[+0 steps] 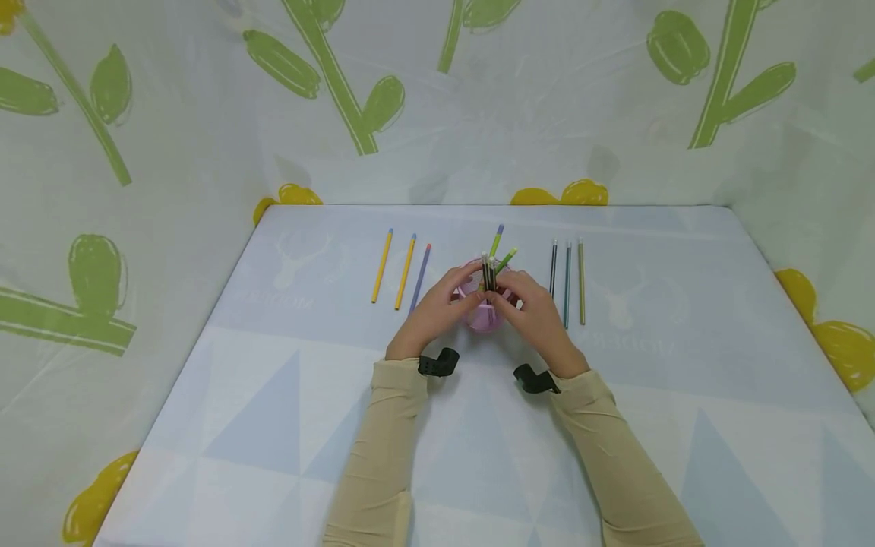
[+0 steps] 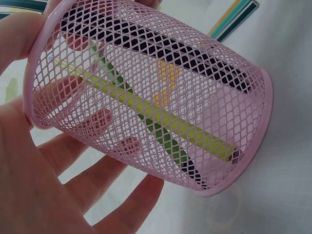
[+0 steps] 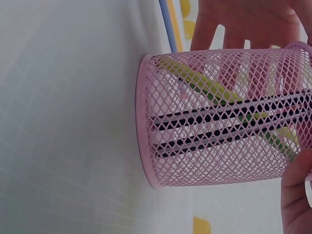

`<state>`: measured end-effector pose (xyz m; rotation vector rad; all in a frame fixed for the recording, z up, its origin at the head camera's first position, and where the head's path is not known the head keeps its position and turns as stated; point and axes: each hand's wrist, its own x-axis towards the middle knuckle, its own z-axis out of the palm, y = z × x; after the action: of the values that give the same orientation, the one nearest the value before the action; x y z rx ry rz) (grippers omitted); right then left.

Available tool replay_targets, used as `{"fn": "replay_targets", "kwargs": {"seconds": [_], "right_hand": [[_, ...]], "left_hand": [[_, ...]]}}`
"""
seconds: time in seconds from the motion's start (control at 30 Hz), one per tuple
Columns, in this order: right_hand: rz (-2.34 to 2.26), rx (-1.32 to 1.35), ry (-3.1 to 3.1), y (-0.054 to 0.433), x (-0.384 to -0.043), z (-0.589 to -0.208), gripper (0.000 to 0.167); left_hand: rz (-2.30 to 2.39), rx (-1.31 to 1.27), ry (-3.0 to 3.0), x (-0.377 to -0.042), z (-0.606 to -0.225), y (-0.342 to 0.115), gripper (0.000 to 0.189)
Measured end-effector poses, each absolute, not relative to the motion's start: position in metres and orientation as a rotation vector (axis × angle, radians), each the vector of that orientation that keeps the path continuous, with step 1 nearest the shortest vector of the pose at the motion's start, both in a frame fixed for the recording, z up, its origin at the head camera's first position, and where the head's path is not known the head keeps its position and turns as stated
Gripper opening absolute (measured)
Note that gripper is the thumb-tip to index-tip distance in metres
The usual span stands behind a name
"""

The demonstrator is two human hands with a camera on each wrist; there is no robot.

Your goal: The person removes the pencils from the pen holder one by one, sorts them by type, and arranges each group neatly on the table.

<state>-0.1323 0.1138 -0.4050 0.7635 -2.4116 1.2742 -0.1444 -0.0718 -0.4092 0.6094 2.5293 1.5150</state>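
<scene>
A pink mesh pencil cup point(image 1: 484, 319) stands between both hands on the table. Inside are two black pencils point(image 3: 214, 117), a yellow-green pencil point(image 2: 165, 118) and a green pencil point(image 2: 168, 144), showing through the mesh. My left hand point(image 1: 437, 308) curls round the cup's left side, its thumb by the rim and fingers point(image 2: 129, 204) along the wall. From the other side my right hand point(image 1: 536, 311) holds the cup near the rim, with its thumb point(image 3: 296, 183) against it. Whether the thumbs also touch the black pencils, I cannot tell.
Two yellow pencils point(image 1: 382, 266) and a purple-blue pencil point(image 1: 419, 279) lie left of the cup. To the right lie a dark pencil point(image 1: 553, 267), a teal pencil point(image 1: 567, 285) and an olive pencil point(image 1: 582, 281). A patterned cloth covers the table point(image 1: 273, 425).
</scene>
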Motion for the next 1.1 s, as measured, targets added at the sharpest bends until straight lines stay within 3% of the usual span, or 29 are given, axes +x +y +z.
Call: {"fn": "replay_targets", "kwargs": {"seconds": [0.7, 0.87, 1.1], "right_hand": [[1.288, 0.738, -2.416, 0.115, -0.133, -0.405, 0.01], [1.33, 0.758, -2.369, 0.116, -0.134, -0.406, 0.008], [1.38, 0.752, -2.368, 0.118, -0.133, -0.402, 0.01]], "left_hand": [[1.527, 0.587, 2.498, -0.145, -0.411, -0.072, 0.054], [1.513, 0.581, 2.498, -0.137, -0.394, -0.07, 0.053], [1.496, 0.576, 2.53, -0.145, -0.408, -0.07, 0.051]]}}
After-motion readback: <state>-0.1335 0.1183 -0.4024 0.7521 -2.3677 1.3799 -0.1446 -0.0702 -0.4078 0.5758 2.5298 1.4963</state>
